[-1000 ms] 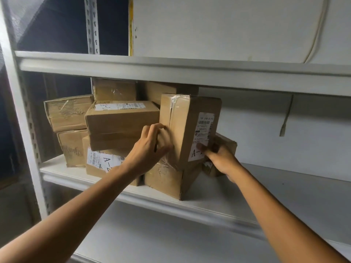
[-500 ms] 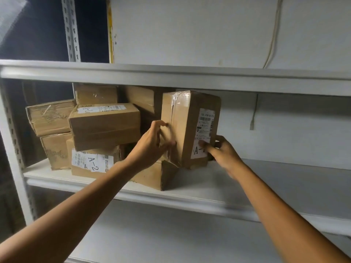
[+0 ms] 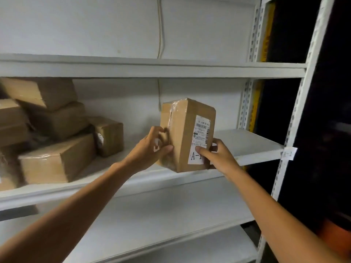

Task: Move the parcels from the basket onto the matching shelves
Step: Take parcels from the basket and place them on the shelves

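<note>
Both arms stretched fwd, up; L hand (image 3: 152, 149) fingers (image 3: 155, 130) curled, R hand (image 3: 218, 158) thumb extended (both gripping).

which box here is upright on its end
The labelled parcel gripped between left hand and right hand; the other boxes lie flat or tilted in the left pile.

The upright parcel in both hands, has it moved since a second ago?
Yes. The upright parcel was against the stacked parcels; now it is clear of them, further right along the shelf.
</note>
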Demonstrator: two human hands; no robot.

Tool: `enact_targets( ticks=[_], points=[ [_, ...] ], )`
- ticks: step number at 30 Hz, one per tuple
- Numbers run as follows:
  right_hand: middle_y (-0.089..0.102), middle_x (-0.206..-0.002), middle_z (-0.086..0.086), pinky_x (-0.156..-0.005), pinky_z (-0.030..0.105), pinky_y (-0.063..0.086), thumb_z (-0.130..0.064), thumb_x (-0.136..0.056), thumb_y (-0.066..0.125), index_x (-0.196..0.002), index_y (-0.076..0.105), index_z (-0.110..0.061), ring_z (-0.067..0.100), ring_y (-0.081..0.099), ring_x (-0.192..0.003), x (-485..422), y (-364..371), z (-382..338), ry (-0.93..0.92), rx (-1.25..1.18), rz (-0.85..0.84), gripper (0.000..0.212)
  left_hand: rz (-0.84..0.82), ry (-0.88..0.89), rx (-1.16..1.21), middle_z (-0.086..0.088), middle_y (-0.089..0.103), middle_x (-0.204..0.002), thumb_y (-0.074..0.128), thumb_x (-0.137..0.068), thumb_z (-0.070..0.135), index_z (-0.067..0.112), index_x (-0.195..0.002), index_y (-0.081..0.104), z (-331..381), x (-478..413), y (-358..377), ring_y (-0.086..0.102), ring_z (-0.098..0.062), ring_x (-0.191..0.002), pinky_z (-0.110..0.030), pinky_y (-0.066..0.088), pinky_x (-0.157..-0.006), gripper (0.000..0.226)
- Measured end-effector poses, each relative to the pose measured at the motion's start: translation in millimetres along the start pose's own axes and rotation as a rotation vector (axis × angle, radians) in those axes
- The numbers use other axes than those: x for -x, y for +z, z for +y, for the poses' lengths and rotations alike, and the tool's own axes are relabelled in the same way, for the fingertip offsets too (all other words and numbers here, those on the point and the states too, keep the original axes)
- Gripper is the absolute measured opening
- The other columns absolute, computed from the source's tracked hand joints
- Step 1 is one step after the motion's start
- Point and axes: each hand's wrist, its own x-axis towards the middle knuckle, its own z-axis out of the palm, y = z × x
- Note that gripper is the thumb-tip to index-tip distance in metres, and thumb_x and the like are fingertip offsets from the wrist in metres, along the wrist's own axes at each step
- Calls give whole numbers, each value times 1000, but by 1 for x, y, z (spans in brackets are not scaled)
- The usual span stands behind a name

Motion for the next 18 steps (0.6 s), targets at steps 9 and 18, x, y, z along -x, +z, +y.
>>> enact_targets(
  ticks=[9, 18],
  points=[
    [63, -113, -7, -95, 44, 51, -34, -83, 73, -118, 49, -23, 11, 61, -105, 113, -175, 73, 177, -11, 275, 44, -316, 81, 325, 13, 52, -118, 64, -79, 56, 55, -104, 32, 127, -7, 162, 61, -8, -97, -32, 53, -82, 41],
    [61, -103, -18, -72, 19, 52, -33, -85, 71, -112, 51, -21, 4, 61, -98, 250, -272, 145, 374, 36, 593, 35, -681, 137, 533, 9, 49, -116, 67, -80, 47, 35, -121, 35, 226, 39, 320, 57, -16, -102, -40, 54, -85, 54]
  ],
)
